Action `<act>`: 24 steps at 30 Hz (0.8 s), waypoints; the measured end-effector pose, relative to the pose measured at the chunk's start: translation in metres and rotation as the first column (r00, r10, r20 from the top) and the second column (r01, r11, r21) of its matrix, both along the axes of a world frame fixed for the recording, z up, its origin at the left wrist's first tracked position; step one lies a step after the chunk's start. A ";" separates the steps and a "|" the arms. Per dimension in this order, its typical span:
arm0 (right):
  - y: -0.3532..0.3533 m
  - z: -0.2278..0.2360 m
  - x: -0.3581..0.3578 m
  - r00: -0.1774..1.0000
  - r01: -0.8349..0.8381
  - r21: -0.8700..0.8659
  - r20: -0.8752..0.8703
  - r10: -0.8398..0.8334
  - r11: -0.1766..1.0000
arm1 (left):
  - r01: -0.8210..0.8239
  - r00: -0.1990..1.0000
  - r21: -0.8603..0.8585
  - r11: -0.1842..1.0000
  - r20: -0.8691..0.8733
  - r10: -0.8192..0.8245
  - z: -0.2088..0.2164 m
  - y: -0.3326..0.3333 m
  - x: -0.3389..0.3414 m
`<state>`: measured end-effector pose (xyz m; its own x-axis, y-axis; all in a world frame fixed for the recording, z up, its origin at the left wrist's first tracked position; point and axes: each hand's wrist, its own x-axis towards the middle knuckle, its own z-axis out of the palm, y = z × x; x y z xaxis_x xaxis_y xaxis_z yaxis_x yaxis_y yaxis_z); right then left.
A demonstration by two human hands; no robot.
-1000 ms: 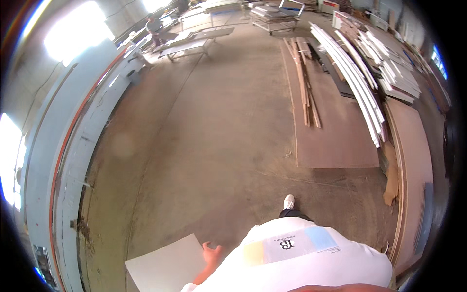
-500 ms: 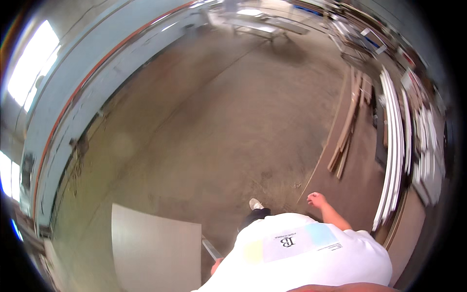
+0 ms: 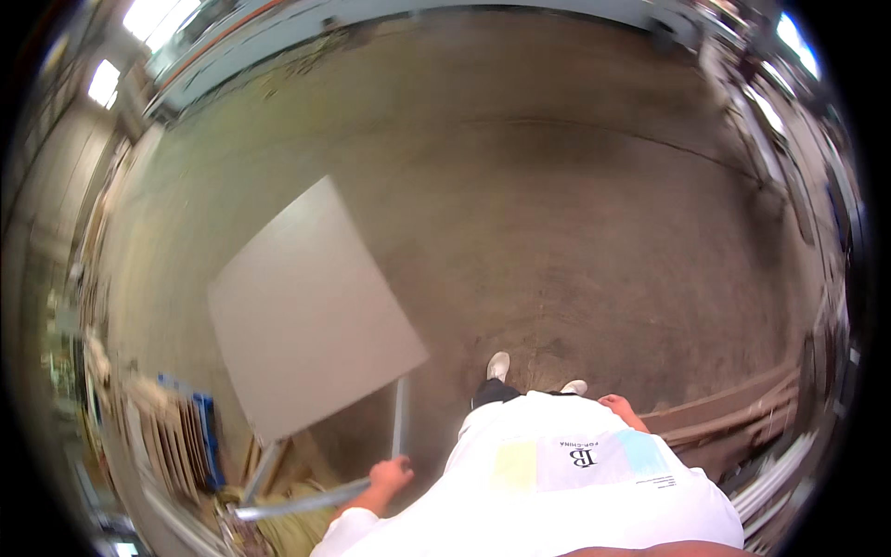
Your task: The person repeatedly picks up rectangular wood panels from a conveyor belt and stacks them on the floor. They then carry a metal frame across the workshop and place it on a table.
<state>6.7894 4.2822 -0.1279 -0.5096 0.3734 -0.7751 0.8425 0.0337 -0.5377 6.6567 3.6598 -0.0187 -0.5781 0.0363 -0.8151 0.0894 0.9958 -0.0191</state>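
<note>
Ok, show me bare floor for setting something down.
Bare floor lies between the pale panel, blue-grey structure and white shoes. Crowded: lower left, with the metal frame and upright boards; lower right, with brown boards.

The flat four-sided pale grey panel [image 3: 316,311] is plain, the straight metal bar [image 3: 306,501] silver-grey, and the smooth floor [image 3: 575,213] dull brown. The white cloth shirt [image 3: 594,506] bears printed blocks of pale yellow, lavender-grey and light blue with black lettering; the cloth trousers [image 3: 492,394] are black, the shoes [image 3: 498,366] off-white. An orange stripe [image 3: 221,42] lines the long pale-blue structure [image 3: 278,58].
</note>
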 end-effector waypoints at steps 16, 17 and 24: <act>0.130 -0.036 -0.088 0.931 -0.337 -0.217 -0.224 0.289 0.916 | -0.302 0.947 -0.311 0.901 -0.206 0.247 -0.031 0.080 0.221; 0.147 -0.056 -0.069 0.926 -0.350 -0.221 -0.229 0.300 0.910 | -0.345 0.938 -0.300 0.889 -0.142 0.316 -0.026 0.085 0.231; 0.279 -0.170 0.100 0.933 -0.350 0.112 -0.048 0.357 0.930 | -0.104 0.826 -0.306 0.946 0.503 0.253 0.002 0.152 0.162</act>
